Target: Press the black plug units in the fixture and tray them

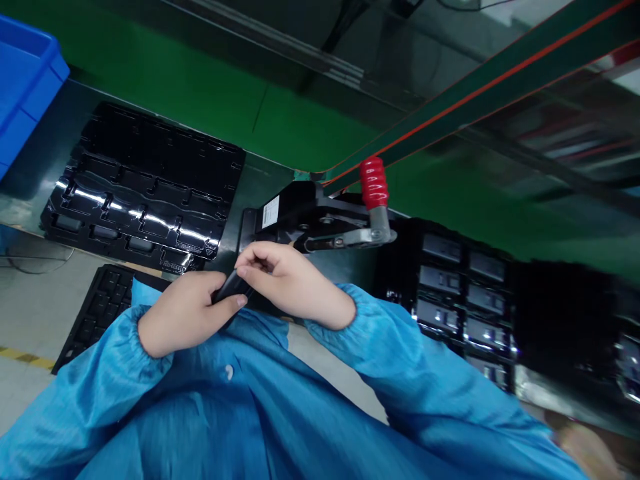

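Black, slim, straight-edged piece (231, 285) lies between left grip (187, 310) and right grip (293, 280), both pinching it, long axis slanting from the former toward the latter.

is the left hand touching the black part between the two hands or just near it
Touching: the head view shows the left hand with its thumb and fingers around the black part.

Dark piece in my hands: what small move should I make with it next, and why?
Perhaps ease the dark piece toward the black fixture: your left hand and right hand both hold it, and the fixture, with its red handle, stands just beyond them.
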### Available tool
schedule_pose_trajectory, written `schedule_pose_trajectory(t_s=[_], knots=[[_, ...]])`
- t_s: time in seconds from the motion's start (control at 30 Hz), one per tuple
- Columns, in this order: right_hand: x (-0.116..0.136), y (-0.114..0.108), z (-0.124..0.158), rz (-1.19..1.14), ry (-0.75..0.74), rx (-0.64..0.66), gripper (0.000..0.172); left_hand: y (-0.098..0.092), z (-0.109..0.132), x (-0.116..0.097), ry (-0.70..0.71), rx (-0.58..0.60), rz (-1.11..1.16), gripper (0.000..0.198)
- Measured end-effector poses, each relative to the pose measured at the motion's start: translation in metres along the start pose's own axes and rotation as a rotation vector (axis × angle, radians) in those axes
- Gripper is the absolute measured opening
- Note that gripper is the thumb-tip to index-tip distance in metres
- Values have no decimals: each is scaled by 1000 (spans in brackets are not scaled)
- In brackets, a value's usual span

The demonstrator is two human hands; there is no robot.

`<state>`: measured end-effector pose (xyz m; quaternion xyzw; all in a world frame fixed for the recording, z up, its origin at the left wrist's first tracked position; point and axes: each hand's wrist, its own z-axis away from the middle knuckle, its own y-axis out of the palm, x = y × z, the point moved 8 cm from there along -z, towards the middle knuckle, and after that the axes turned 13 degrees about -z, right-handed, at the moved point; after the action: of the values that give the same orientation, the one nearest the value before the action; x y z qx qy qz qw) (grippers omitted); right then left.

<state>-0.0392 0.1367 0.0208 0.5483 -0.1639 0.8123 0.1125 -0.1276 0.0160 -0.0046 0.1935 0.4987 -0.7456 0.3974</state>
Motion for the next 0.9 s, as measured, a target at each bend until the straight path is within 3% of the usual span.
schedule_pose_trajectory(t_s=[0.07,0.2,0.23,0.3,0.4,0.47,0.6,0.73,0.9], knots=[[7,-6,6,79,-133,-103,10,2,-2,4,-19,-24,124,45],[20,-12,40,169,-537,-461,24,3,-5,11,-46,-112,489,37],[15,-10,48,140,-575,-525,24,3,-6,13,-60,-134,564,37],[-7,-1,52,18,-512,-597,18,4,-6,17,-91,-161,660,39],[-51,23,38,-211,-256,-516,12,3,-4,17,-117,-173,709,42],[-63,39,28,-281,-208,-416,11,0,-2,14,-119,-181,713,43],[-53,49,19,-182,-351,-323,22,-3,3,8,-130,-205,699,41],[-44,47,15,-141,-433,-337,33,-1,5,4,-128,-206,712,41],[-38,48,9,-162,-484,-340,24,3,6,3,-114,-220,717,41]])
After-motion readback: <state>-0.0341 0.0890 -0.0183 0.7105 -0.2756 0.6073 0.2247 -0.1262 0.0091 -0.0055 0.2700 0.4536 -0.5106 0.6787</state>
